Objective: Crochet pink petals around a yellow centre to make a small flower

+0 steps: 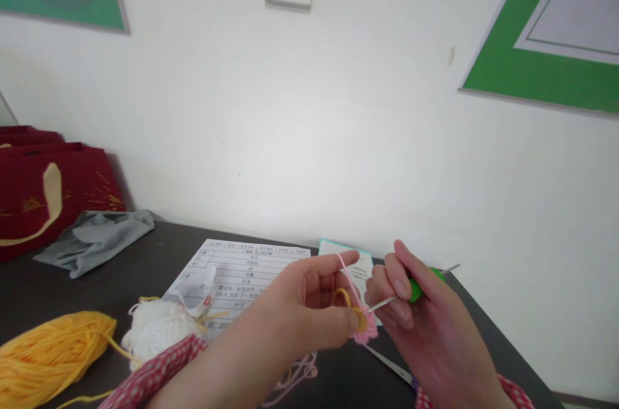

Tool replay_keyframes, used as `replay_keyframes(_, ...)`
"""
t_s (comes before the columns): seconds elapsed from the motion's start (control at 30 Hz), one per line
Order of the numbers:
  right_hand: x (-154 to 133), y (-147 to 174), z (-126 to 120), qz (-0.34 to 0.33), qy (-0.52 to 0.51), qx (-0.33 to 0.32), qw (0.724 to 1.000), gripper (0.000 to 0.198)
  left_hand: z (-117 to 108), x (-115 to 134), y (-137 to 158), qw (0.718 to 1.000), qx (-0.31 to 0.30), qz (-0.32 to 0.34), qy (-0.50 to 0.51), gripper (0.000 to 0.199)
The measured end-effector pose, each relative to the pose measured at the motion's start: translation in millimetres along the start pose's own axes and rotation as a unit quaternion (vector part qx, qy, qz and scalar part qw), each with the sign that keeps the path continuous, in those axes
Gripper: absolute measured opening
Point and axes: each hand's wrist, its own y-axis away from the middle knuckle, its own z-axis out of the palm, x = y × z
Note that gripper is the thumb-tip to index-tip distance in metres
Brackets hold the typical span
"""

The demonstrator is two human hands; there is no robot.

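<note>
My left hand pinches a small crocheted piece, pink at the rim with a yellow centre. Pink yarn runs over the raised left index finger, and a yellow strand loops beside it. In my right hand is a crochet hook with a green grip, its fingers closed round the handle. The metal tip of the hook reaches to the pink edge of the piece; whether it passes through a stitch is too small to tell. Below the hands lies a pair of scissors, partly hidden by my right hand.
A yellow yarn skein and a white yarn ball lie at the left. Behind are a printed sheet and a small card. Red bags and a grey pouch stand far left, near the wall.
</note>
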Motion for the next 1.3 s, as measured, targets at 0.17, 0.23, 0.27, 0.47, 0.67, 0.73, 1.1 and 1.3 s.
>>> replay_keyframes(0.17, 2, -4, -3, 0.036, -0.036, 0.005, 0.999, 0.046, 1, -10, -2, 0.990, 0.028, 0.131, -0.054, 0.046)
replay_keyframes(0.23, 2, -5, -4, 0.057, -0.049, 0.003, 0.997, 0.045, 2, -12, -2, 0.983, 0.042, 0.165, -0.061, 0.053)
replay_keyframes(0.27, 2, -6, -4, 0.068, -0.058, 0.002, 0.996, 0.045, 3, -13, -1, 0.981, 0.048, 0.177, -0.065, 0.056)
replay_keyframes(0.47, 3, -6, -2, 0.113, -0.106, -0.010, 0.988, 0.039, 7, -7, 4, 0.965, 0.061, 0.220, -0.131, 0.049)
replay_keyframes(0.67, 4, -3, -1, 0.132, -0.135, -0.016, 0.982, 0.036, 7, -2, 5, 0.964, 0.088, 0.196, -0.155, 0.043)
replay_keyframes(0.73, 4, -1, 1, 0.115, -0.130, -0.012, 0.985, 0.037, 8, -2, 4, 0.970, 0.097, 0.178, -0.137, 0.042)
replay_keyframes(1.1, -6, 14, 6, -0.151, 0.096, -0.002, 0.984, 0.047, -1, 4, -2, 0.998, 0.002, 0.016, 0.056, 0.072)
replay_keyframes(1.3, -11, 19, -4, -0.357, 0.256, -0.074, 0.895, 0.050, -6, 5, 0, 0.991, -0.048, -0.043, 0.118, 0.053)
